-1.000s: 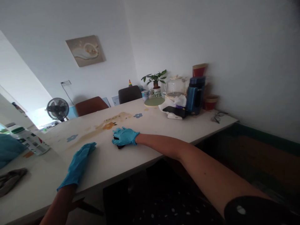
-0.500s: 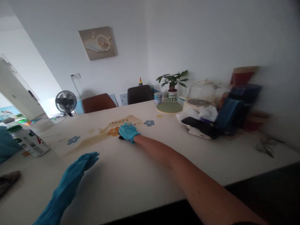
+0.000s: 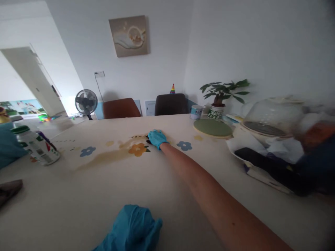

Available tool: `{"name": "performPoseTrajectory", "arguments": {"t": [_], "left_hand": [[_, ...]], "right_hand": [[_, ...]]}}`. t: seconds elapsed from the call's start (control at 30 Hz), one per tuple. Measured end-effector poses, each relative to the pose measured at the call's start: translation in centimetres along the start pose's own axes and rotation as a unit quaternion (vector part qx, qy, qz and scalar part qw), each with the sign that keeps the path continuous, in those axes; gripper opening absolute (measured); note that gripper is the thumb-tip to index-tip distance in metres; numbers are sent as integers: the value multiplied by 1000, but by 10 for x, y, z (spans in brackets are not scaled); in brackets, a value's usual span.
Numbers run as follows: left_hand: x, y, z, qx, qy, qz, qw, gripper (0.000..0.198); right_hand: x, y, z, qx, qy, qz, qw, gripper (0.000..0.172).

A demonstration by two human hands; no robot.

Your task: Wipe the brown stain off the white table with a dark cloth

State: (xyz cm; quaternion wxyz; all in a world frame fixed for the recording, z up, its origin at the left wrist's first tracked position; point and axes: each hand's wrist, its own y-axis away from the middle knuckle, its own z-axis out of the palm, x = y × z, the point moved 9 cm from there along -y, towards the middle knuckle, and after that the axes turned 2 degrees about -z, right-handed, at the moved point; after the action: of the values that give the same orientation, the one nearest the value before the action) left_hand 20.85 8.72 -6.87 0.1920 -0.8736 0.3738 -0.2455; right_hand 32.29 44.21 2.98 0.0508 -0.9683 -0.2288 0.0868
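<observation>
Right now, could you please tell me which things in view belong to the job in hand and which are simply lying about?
Seemingly in use:
gloved right hand, on the table
dark item, mostly hidden by that hand
tan patch on the tabletop
gloved left hand

Probably just lying about:
round green mat
potted plant
fan

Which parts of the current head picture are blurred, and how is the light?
Head view: the glass pot near the right edge is smeared; the right hand looks clearer. Same head view: light is dim overall, brighter left of the fan; the wall picture casts a soft shadow on its right.
</observation>
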Motion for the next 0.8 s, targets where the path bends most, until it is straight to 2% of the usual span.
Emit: {"name": "performPoseTrajectory", "arguments": {"t": [0.07,0.1,0.2,0.3,0.37,0.63,0.8], "left_hand": [[4,-6,-22,75,-31,-19,997,55],[8,-11,-33,92,-41,-23,995,57],[21,-31,-59,86,-50,-10,995,55],[28,-44,-78,96,-62,7,993,56],[29,-48,-81,97,-59,13,993,58],[17,-51,-75,76,5,-13,997,57],[25,-54,-76,77,-11,-18,997,60]], "right_hand": [[3,-5,0,0,-5,2,1000,24],[3,-6,0,0,-7,3,1000,27],[0,-1,-2,0,-13,-1,1000,34],[-8,18,-4,0,-23,-22,999,37],[-16,37,-6,-1,-31,-41,999,36],[-46,121,-8,-4,-45,-107,993,37],[-62,186,0,-35,-75,-150,985,63]]}}
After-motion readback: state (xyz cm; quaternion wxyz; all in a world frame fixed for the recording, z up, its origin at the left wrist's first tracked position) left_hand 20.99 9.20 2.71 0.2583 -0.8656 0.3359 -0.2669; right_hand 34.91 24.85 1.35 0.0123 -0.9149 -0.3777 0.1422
